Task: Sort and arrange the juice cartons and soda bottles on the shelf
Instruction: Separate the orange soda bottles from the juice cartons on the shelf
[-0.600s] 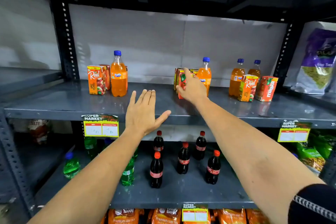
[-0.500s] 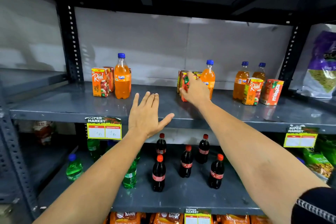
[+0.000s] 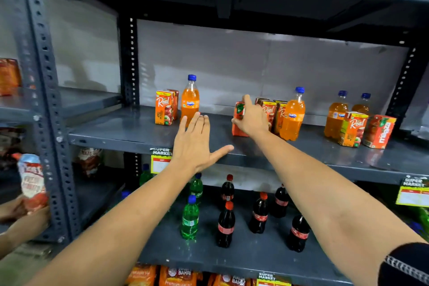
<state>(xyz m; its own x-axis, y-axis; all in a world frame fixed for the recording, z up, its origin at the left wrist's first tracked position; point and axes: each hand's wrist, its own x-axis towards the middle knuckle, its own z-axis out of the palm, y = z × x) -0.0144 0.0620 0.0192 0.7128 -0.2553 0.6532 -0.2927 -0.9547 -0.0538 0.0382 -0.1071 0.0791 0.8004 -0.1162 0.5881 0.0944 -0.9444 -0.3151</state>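
Right hand [image 3: 251, 118] hides most of carton [image 3: 238, 111]; its label unreadable.

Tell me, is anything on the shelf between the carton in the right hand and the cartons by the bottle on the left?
Nothing visible. The shelf is bare between the held carton and the left cartons; the open left hand hovers nearer the front edge.

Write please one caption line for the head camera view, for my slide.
Right hand grips a juice carton on the middle shelf beside an orange soda bottle; left hand hovers open.
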